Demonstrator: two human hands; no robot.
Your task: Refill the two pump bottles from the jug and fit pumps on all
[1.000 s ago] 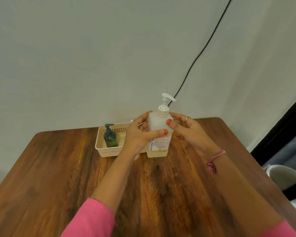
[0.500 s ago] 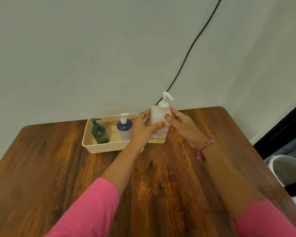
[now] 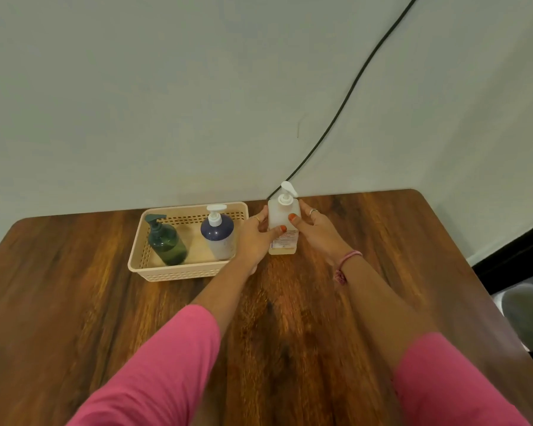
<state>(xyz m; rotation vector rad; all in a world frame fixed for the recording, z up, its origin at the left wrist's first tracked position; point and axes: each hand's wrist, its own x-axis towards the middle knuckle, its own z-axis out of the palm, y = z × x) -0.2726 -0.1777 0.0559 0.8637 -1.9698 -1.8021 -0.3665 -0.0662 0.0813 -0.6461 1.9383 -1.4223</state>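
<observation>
Hands flank the jug (image 3: 282,224) — the left hand (image 3: 254,238) and the right hand (image 3: 316,230) each curl fingers and thumb round its white body as it stands upright on the table (image 3: 382,241), just right of the basket (image 3: 179,272). Its pump is on, as are those of the green bottle (image 3: 166,242) and blue bottle (image 3: 218,236) in the basket, so the task looks nearly done — next, probably, letting go without tipping it.

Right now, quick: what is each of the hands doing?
Left hand: grips the clear bottle from its left side.
Right hand: grips the same bottle from its right side.
</observation>
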